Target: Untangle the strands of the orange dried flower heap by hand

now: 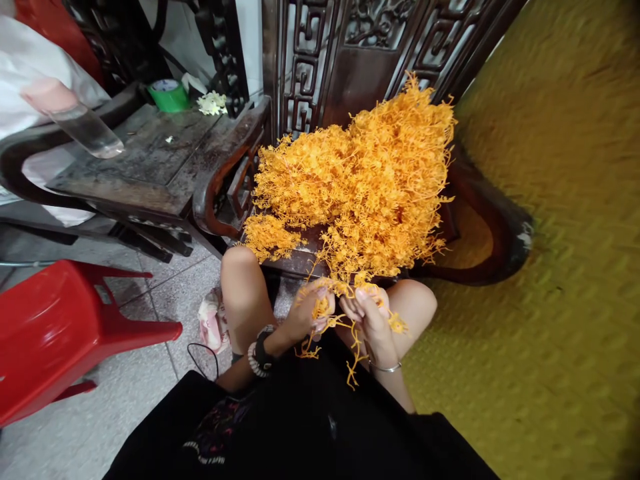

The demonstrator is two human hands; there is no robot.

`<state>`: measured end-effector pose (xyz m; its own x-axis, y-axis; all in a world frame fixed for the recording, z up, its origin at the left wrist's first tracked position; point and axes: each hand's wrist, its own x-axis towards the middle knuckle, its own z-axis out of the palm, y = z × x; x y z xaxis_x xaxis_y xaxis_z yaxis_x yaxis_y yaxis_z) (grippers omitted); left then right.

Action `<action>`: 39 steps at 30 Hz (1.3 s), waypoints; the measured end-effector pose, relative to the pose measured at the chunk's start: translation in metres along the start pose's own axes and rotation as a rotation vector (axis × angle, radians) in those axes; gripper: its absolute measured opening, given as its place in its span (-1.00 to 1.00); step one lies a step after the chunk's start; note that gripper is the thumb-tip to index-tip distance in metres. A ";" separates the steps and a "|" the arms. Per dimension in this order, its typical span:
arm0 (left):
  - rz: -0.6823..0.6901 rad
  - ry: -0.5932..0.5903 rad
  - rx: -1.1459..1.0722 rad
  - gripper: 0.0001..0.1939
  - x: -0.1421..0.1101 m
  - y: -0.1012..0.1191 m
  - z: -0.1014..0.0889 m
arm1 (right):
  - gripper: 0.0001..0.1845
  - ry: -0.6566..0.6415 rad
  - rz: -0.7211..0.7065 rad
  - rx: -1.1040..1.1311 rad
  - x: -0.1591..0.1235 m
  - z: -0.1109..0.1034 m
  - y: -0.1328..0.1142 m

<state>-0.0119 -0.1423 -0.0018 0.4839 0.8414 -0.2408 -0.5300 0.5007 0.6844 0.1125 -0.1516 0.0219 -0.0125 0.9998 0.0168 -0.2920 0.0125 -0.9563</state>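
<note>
My left hand [310,307] and right hand [373,310] sit side by side just above my lap, each with its fingers closed on orange sprigs [321,308], thin and branching; loose ends hang below my grip, and some strands cross the small gap between my hands. Just beyond my fingers, a great orange heap [370,180] of the same stuff fills most of the seat of a dark wooden chair [360,83], rising against its carved back. Ahead and to the left of my grip lies a smaller orange clump [270,237], near the seat's front edge.

Farther off to the left, a clear bottle [87,127] with a pink cap is by the dark side table [145,160]; I cannot tell how full it is. A roll of green tape [170,98] is on that table.

Below and left of my hands, my black shirt [300,420] carries curved pale lettering [204,455], too small for me to read.
</note>
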 end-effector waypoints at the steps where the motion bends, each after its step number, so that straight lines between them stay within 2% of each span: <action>1: 0.043 -0.011 0.044 -0.68 -0.001 0.001 0.001 | -0.46 -0.011 0.005 -0.044 0.000 -0.004 0.001; 5: 0.145 -0.057 0.234 -0.66 -0.004 0.005 0.003 | -0.45 -0.051 0.020 -0.233 -0.001 -0.012 0.003; 9: 0.207 0.014 0.283 -0.71 -0.004 0.004 0.002 | -0.47 0.033 -0.004 -0.350 -0.002 -0.004 0.000; 12: 0.209 0.053 0.265 -0.67 -0.003 0.003 0.001 | -0.51 0.039 0.004 -0.370 -0.003 0.003 -0.003; 14: 0.158 0.088 0.216 -0.64 0.000 0.004 0.002 | -0.51 0.035 0.033 -0.305 -0.003 0.004 -0.002; 16: 0.050 0.095 0.110 -0.61 0.002 0.005 0.002 | -0.47 0.012 0.079 -0.178 -0.003 0.004 0.001; 18: -0.070 0.035 -0.025 -0.60 0.003 0.006 0.001 | -0.43 -0.055 0.145 -0.017 -0.003 0.002 0.005; 20: -0.127 -0.067 -0.135 -0.61 0.003 0.006 -0.001 | -0.40 -0.123 0.207 0.136 -0.003 0.002 0.008; 24: -0.161 -0.207 -0.242 -0.65 0.002 0.003 -0.005 | -0.37 -0.183 0.267 0.263 -0.003 0.004 0.010; 30: -0.214 -0.210 -0.338 -0.56 0.000 0.005 -0.003 | -0.32 -0.229 0.288 0.299 -0.004 0.006 0.017; 34: -0.211 -0.170 -0.370 -0.56 -0.001 0.013 -0.001 | -0.27 -0.213 0.243 0.375 -0.003 0.004 0.019; 36: -0.198 -0.201 -0.371 -0.57 -0.001 0.015 -0.001 | -0.27 -0.220 0.234 0.366 -0.003 0.002 0.018; 39: -0.182 -0.314 -0.316 -0.60 -0.002 0.015 0.000 | -0.29 -0.248 0.211 0.341 -0.002 0.000 0.015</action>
<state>-0.0205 -0.1368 0.0089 0.7496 0.6566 -0.0842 -0.5796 0.7124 0.3958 0.1082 -0.1536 0.0078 -0.3218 0.9450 -0.0589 -0.5552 -0.2387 -0.7967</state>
